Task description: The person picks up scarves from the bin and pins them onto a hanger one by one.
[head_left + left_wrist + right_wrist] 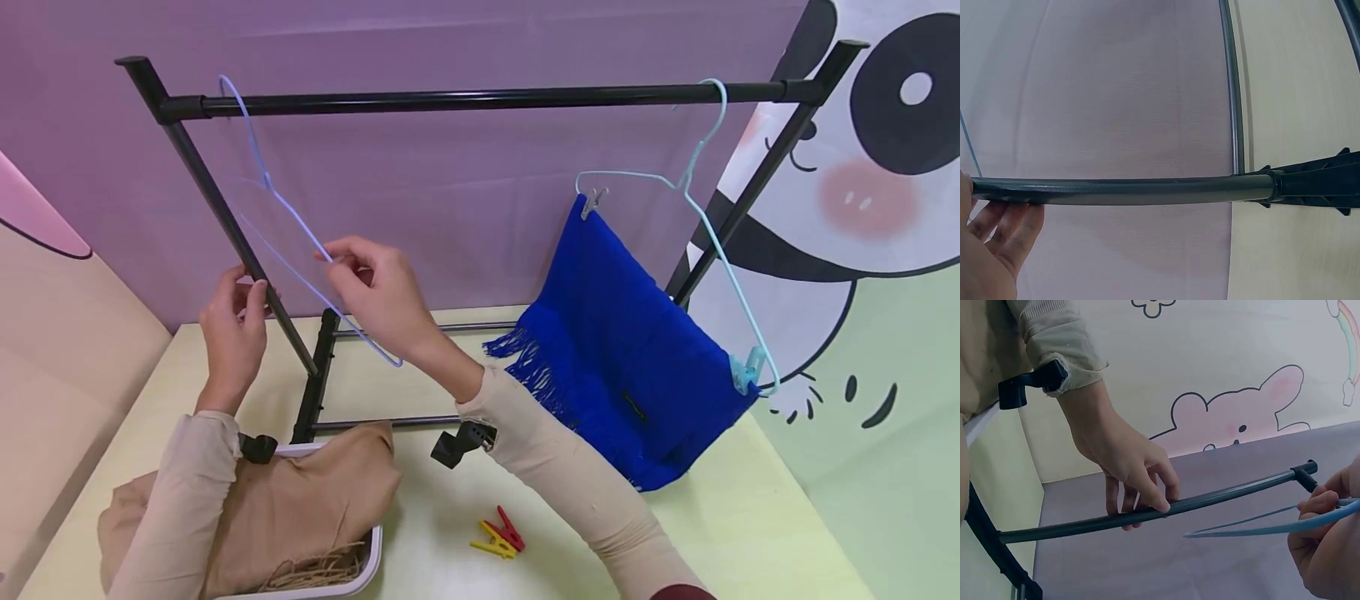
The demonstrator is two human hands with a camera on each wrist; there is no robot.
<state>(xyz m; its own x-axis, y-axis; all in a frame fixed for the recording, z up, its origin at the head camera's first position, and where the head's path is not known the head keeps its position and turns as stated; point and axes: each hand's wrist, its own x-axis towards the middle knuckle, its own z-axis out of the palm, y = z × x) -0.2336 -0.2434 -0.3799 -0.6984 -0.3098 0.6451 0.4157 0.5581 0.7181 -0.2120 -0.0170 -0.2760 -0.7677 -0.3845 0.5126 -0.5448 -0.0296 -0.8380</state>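
In the head view, a periwinkle-blue hanger [288, 208] is hooked over the left end of a black clothes rack's top bar [465, 101]. My right hand [393, 292] pinches its sloping side, with the hanger turned at an angle. My left hand [234, 333] holds the rack's left post [206, 179], fingers behind and thumb in front. The left wrist view shows that hand [997, 250] on the black post [1129, 191]. Further right, a light teal hanger [731, 258] carries a folded blue fringed scarf [622, 342], fastened by a grey clip [592, 203] and a pale blue clip [747, 372].
Front left stands a white basket [372, 558] heaped with a tan fringed cloth [330, 487], partly under my left forearm. A red clothespin [510, 528] and a yellow clothespin [493, 546] lie on the table [427, 533]. The rack's lower bars [397, 422] run behind them.
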